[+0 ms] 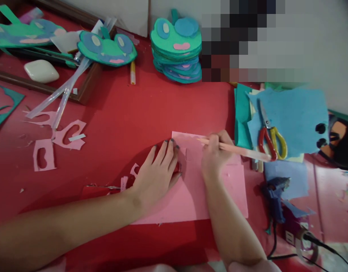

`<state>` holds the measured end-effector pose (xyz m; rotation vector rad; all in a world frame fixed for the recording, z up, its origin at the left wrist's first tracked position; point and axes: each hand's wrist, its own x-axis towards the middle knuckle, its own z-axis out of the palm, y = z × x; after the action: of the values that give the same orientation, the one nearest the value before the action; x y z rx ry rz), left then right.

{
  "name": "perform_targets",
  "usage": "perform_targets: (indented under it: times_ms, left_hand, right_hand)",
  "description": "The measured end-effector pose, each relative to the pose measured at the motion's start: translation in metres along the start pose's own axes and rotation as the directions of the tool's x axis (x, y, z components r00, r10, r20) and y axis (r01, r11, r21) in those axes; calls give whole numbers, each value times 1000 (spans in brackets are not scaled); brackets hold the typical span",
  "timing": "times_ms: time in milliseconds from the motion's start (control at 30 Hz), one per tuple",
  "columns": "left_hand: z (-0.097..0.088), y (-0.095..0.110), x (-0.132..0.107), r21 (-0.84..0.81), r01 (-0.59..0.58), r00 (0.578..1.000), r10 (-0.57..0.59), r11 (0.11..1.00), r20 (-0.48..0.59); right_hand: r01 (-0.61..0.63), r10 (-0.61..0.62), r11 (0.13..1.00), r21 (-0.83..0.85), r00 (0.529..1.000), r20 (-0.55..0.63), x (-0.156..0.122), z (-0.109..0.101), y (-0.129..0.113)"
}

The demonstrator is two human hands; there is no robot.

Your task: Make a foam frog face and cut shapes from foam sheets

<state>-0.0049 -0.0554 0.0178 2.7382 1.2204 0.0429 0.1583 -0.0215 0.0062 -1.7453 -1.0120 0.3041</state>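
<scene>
Pink sheet: lies flat on the red table, in the near middle, under both hands. It is plain pale pink and roughly rectangular, its near edge running left to right, with a small notch cut near its upper left corner.
Pink offcuts: well to the left of the sheet, scraps with shapes cut out of them.
Left hand: palm down on the sheet's left edge, fingers pointing away from the person and lying close together. The grip is flat and slack, holding nothing.
Right hand: on the sheet's upper right part, grip closed around the pencil.
Pencil: a pale pinkish stick. Its long axis runs nearly level across the view, the tip pointing left and slightly away over the sheet, the tail reaching out right past the sheet's edge.
Scissors: red and yellow handles, on blue sheets just right of the pencil's tail.
Glue gun: blue, near the sheet's right edge.
</scene>
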Motion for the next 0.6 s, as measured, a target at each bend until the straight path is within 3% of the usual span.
perform_targets:
  times_ms: [100, 267, 467, 600]
  left_hand:
    - [1, 0, 0, 3, 7, 1000, -7, 1000, -7]
    - [2, 1, -1, 7, 13, 1000, -13, 1000, -16]
    - [1, -2, 1, 13, 3, 999, -3, 1000, -38]
    - [-1, 2, -2, 76, -1, 998, 6, 997, -70]
  right_hand:
    - [-3, 10, 999, 54, 993, -116, 3, -2, 5]
    - [13, -12, 1000, 8, 986, -166, 6, 2, 1]
    - [232, -235, 968, -96, 972, -20, 6, 3, -9]
    - [210, -210, 975, -69, 978, 7, 5, 7, -4]
